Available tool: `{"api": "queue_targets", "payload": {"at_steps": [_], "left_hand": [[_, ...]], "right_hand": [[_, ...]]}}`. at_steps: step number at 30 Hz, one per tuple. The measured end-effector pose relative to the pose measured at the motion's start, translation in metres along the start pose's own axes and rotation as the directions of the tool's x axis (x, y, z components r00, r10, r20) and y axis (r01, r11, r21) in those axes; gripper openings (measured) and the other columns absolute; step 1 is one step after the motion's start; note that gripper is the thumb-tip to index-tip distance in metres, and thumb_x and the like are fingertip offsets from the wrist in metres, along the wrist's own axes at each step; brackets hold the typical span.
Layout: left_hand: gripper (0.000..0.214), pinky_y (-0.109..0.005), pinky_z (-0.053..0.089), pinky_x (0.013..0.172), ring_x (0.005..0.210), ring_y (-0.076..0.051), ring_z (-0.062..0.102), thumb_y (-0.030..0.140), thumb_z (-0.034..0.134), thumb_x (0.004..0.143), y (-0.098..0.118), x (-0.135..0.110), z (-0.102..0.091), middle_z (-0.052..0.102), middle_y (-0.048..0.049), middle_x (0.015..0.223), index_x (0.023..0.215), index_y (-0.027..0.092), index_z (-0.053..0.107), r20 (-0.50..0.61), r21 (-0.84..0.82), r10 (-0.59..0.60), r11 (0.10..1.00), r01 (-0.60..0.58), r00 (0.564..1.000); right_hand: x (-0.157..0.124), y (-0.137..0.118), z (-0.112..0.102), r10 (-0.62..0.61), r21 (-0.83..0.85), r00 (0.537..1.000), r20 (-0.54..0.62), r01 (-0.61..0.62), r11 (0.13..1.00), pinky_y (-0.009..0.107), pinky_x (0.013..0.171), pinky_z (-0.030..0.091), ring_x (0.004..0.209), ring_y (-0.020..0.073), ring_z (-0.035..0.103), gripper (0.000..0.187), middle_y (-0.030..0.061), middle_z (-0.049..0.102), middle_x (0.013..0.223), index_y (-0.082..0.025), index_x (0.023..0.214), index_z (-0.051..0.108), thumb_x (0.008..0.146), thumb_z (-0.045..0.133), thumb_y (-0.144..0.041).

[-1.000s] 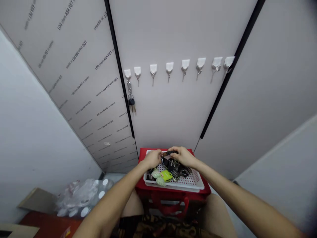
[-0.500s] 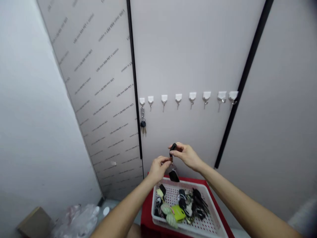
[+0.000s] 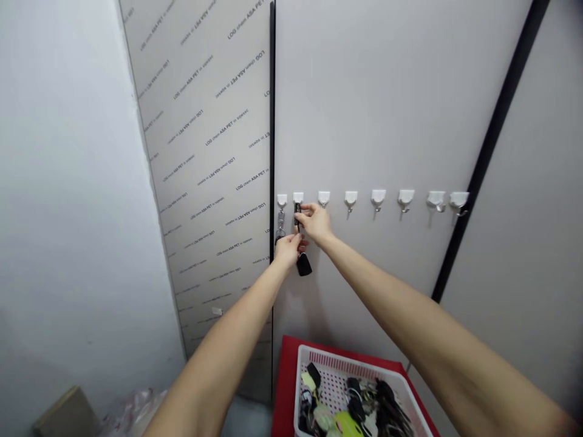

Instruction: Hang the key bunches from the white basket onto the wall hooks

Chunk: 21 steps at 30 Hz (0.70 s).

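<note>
A key ring with a black loop strap point(image 3: 297, 210) is between my two hands at the second white hook point(image 3: 298, 197) from the left. My right hand point(image 3: 317, 223) pinches the strap just below the hook's plate. Lower down, my left hand point(image 3: 288, 249) is closed on the part under the strap. A black key fob point(image 3: 303, 264) dangles below the left fingers. Whether the loop is over the hook's tip, I cannot tell. Beside it, another key ring point(image 3: 281, 222) hangs on the leftmost hook point(image 3: 282, 199), its keys mostly behind my left hand.
More white hooks point(image 3: 378, 196) run in a row to the right along the pale panel. Below, a white plastic basket point(image 3: 359, 362) of keys and key rings stands on a red surface point(image 3: 286, 376). A brown box point(image 3: 66, 416) and clear plastic bags point(image 3: 135, 409) lie at lower left.
Both hands have risen from above the basket to the second hook, carrying the key ring. The view has shifted, so the hooks and basket appear lower and further right.
</note>
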State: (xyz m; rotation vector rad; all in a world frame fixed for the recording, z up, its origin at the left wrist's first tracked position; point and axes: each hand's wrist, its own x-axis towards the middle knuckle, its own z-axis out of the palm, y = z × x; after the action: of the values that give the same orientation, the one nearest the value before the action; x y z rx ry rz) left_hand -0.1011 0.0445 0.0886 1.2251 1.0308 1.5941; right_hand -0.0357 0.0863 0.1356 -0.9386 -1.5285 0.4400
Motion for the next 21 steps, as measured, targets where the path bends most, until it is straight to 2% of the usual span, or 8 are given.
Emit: {"api": "queue_targets", "payload": {"at_steps": [8, 11, 13, 15, 17, 18, 19, 21], "left_hand": [[0.014, -0.017, 0.033, 0.046, 0.046, -0.006, 0.045, 0.015, 0.042, 0.065, -0.019, 0.017, -0.002, 0.055, -0.0021, 0.058, 0.072, 0.01, 0.054, -0.062, 0.226, -0.016, 0.974, 0.029, 0.998], [0.024, -0.019, 0.037, 0.056, 0.06, -0.008, 0.05, 0.011, 0.044, 0.062, -0.025, 0.013, -0.009, 0.057, -0.0048, 0.074, 0.085, 0.01, 0.052, -0.106, 0.302, 0.047, 0.953, -0.013, 0.993], [0.03, -0.02, 0.038, 0.062, 0.072, -0.01, 0.05, 0.009, 0.045, 0.061, -0.029, 0.007, -0.016, 0.055, -0.0068, 0.087, 0.091, 0.01, 0.049, -0.125, 0.313, 0.085, 0.949, -0.042, 0.989], [0.033, -0.022, 0.037, 0.067, 0.079, -0.011, 0.049, 0.009, 0.046, 0.06, -0.037, -0.006, -0.023, 0.052, -0.0071, 0.094, 0.093, 0.011, 0.048, -0.131, 0.311, 0.102, 0.949, -0.057, 0.986], [0.031, -0.023, 0.038, 0.068, 0.079, -0.011, 0.049, 0.011, 0.046, 0.06, -0.05, -0.024, -0.03, 0.053, -0.0062, 0.094, 0.091, 0.012, 0.049, -0.1, 0.314, 0.07, 0.949, -0.036, 0.992], [0.029, -0.023, 0.038, 0.066, 0.076, -0.011, 0.05, 0.012, 0.046, 0.06, -0.059, -0.035, -0.032, 0.054, -0.0057, 0.091, 0.088, 0.013, 0.05, -0.07, 0.319, 0.03, 0.948, -0.006, 0.997], [0.026, -0.023, 0.038, 0.064, 0.071, -0.01, 0.05, 0.013, 0.046, 0.06, -0.069, -0.047, -0.035, 0.055, -0.0051, 0.086, 0.086, 0.013, 0.051, -0.031, 0.327, -0.024, 0.944, 0.033, 0.999], [0.022, -0.022, 0.038, 0.059, 0.062, -0.009, 0.05, 0.015, 0.046, 0.061, -0.091, -0.07, -0.037, 0.057, -0.0036, 0.074, 0.082, 0.012, 0.052, 0.059, 0.347, -0.148, 0.93, 0.119, 0.987]], "right_hand": [[-0.001, 0.011, -0.002, 0.059, -0.166, 0.998, 0.019, -0.055, 0.985, 0.026, 0.057, 0.038, 0.052, 0.0094, 0.047, 0.018, 0.0003, 0.052, 0.056, -0.014, 0.072, 0.052, 0.057, 0.05, -0.023], [-0.021, 0.02, -0.014, -0.02, -0.187, 0.998, 0.052, 0.029, 0.982, 0.025, 0.058, 0.037, 0.056, 0.0092, 0.047, 0.025, 0.0012, 0.053, 0.062, -0.013, 0.079, 0.052, 0.058, 0.049, -0.026], [-0.05, 0.03, -0.026, -0.022, -0.176, 0.981, 0.194, 0.056, 0.983, 0.024, 0.058, 0.037, 0.057, 0.0086, 0.047, 0.027, 0.0015, 0.053, 0.066, -0.013, 0.082, 0.051, 0.059, 0.048, -0.027], [-0.093, 0.044, -0.04, 0.045, -0.16, 0.871, 0.49, 0.039, 0.986, 0.023, 0.058, 0.037, 0.058, 0.0088, 0.048, 0.028, 0.0017, 0.055, 0.068, -0.012, 0.082, 0.052, 0.059, 0.048, -0.028], [-0.145, 0.059, -0.056, 0.14, -0.183, 0.596, 0.791, 0.013, 0.983, 0.023, 0.059, 0.038, 0.062, 0.0105, 0.049, 0.032, 0.0028, 0.056, 0.071, -0.012, 0.082, 0.053, 0.058, 0.049, -0.033], [-0.171, 0.068, -0.063, 0.181, -0.219, 0.474, 0.862, 0.025, 0.975, 0.024, 0.06, 0.038, 0.065, 0.0121, 0.05, 0.036, 0.0038, 0.057, 0.075, -0.013, 0.084, 0.054, 0.056, 0.051, -0.036], [-0.194, 0.077, -0.069, 0.209, -0.256, 0.42, 0.883, 0.057, 0.965, 0.025, 0.063, 0.037, 0.07, 0.0142, 0.05, 0.042, 0.005, 0.057, 0.08, -0.014, 0.087, 0.053, 0.053, 0.052, -0.039], [-0.232, 0.095, -0.077, 0.249, -0.312, 0.388, 0.887, 0.107, 0.944, 0.026, 0.066, 0.036, 0.077, 0.0181, 0.049, 0.057, 0.0071, 0.054, 0.089, -0.015, 0.097, 0.048, 0.049, 0.054, -0.044]]}}
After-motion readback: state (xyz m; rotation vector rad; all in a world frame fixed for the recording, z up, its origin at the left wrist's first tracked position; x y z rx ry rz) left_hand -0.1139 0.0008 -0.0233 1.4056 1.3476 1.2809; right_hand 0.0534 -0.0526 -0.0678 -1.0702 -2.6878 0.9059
